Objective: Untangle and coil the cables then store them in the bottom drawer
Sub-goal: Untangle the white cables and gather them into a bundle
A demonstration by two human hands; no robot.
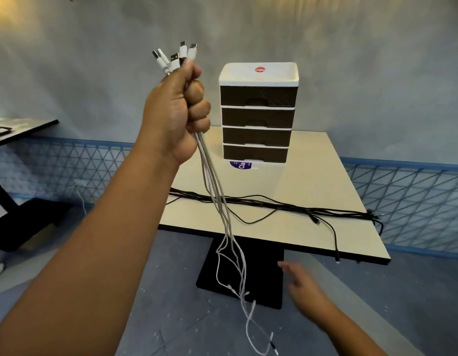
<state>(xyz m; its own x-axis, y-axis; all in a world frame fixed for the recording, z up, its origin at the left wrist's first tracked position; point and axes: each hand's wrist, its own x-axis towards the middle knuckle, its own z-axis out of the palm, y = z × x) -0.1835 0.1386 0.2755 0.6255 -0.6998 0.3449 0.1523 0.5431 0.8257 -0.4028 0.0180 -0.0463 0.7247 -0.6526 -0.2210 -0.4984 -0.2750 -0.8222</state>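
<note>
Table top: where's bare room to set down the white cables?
Bare patch between the drawer unit and the black cables, widest toward the table right edge. Narrower strip along the near edge. Crowded: the black cables' band across the middle; a blue label at the unit's base.

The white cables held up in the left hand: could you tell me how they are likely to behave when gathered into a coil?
The white cables hang limp from the left hand, so they are probably floppy and light. Their lower ends cross and loop, so they may snag together. The stiff plugs would likely poke out of a coil.
</note>
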